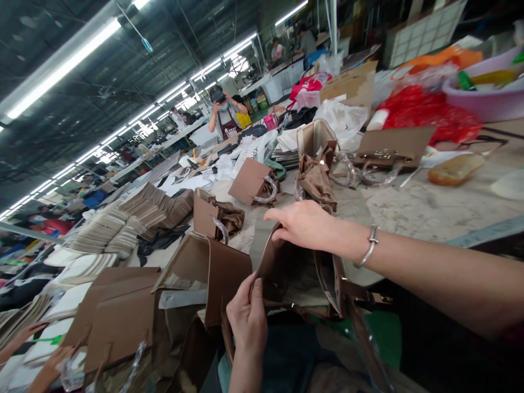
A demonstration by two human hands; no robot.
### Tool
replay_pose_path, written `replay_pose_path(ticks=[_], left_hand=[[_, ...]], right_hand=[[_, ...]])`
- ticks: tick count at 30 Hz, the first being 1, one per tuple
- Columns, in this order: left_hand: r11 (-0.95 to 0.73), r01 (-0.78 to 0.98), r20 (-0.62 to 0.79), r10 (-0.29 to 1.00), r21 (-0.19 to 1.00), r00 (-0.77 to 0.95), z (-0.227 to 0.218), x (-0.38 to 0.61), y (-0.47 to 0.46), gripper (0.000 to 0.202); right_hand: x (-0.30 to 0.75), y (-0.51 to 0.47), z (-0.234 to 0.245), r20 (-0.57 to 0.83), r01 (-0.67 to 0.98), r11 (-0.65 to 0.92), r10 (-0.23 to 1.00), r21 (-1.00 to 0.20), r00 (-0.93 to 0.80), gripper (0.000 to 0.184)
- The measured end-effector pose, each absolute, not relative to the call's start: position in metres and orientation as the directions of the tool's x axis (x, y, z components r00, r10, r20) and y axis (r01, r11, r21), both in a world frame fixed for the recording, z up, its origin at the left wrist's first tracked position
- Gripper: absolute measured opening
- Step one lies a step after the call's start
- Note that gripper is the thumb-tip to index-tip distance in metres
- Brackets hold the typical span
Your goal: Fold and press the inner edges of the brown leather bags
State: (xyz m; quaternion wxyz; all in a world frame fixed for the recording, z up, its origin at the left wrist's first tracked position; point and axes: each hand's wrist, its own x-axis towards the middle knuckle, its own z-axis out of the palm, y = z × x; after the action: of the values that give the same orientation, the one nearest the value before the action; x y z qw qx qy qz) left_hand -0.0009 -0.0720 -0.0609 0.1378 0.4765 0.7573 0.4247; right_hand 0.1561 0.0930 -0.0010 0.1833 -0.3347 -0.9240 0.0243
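A brown leather handbag (pixel 286 273) lies open at the table's near edge in the head view. My left hand (pixel 248 319) pinches the bag's near rim, thumb and fingers closed on the leather. My right hand (pixel 305 224), with a silver bangle at the wrist, reaches across from the right. It rests on the bag's far rim with its fingers curled into the opening. Several more brown bags (pixel 317 164) stuffed with brown paper stand behind on the table.
Stacks of tan and white cut pieces (pixel 135 218) fill the left. Flat brown flaps (pixel 118 311) lie near left. A brown panel with metal clasp (pixel 388 147), red plastic (pixel 426 114) and a pink basin (pixel 487 98) sit at right. A person in an apron (pixel 225 117) works farther down the table.
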Motion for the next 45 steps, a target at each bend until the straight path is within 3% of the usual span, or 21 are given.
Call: replay_pose_path(ticks=[5,9,14,19,22,26,34,38,45], left_hand=[[0.193,0.632,0.197,0.847,0.751,-0.493,-0.059,-0.006,-0.071,0.035],[0.176,0.750,0.090,0.950,0.638,-0.300,-0.034,-0.015,-0.068,0.031],[0.130,0.894,0.056,0.984,0.428,-0.170,0.004,-0.013,-0.041,0.058],[0.034,0.994,0.058,0.997,0.108,-0.040,0.008,-0.001,0.002,0.022],[0.016,1.000,0.077,0.997,0.006,-0.017,0.003,0.001,0.011,0.023],[0.010,1.000,0.110,0.994,-0.002,-0.010,-0.003,0.000,0.010,0.026],[0.067,0.990,0.146,0.986,0.122,-0.085,-0.005,-0.006,0.012,0.026],[0.078,0.981,0.156,0.982,0.178,-0.106,-0.006,-0.007,0.012,0.026],[0.091,0.975,0.144,0.982,0.202,-0.122,-0.008,-0.007,0.012,0.027]], right_hand=[[0.157,0.095,0.001,0.275,0.559,0.809,0.588,-0.183,-0.761,0.017],[0.156,0.095,0.006,0.260,0.557,0.810,0.587,-0.186,-0.767,0.019],[0.153,0.095,0.007,0.268,0.567,0.807,0.590,-0.163,-0.762,0.019],[0.150,0.099,0.004,0.286,0.565,0.815,0.576,-0.128,-0.766,0.020],[0.151,0.100,0.003,0.295,0.559,0.820,0.568,-0.124,-0.768,0.021],[0.152,0.099,0.002,0.304,0.560,0.819,0.570,-0.127,-0.763,0.021],[0.169,0.106,0.004,0.337,0.565,0.818,0.564,-0.107,-0.754,0.023],[0.174,0.107,0.006,0.354,0.608,0.792,0.586,-0.060,-0.729,0.013],[0.173,0.093,0.006,0.350,0.574,0.816,0.558,-0.069,-0.752,0.018]])
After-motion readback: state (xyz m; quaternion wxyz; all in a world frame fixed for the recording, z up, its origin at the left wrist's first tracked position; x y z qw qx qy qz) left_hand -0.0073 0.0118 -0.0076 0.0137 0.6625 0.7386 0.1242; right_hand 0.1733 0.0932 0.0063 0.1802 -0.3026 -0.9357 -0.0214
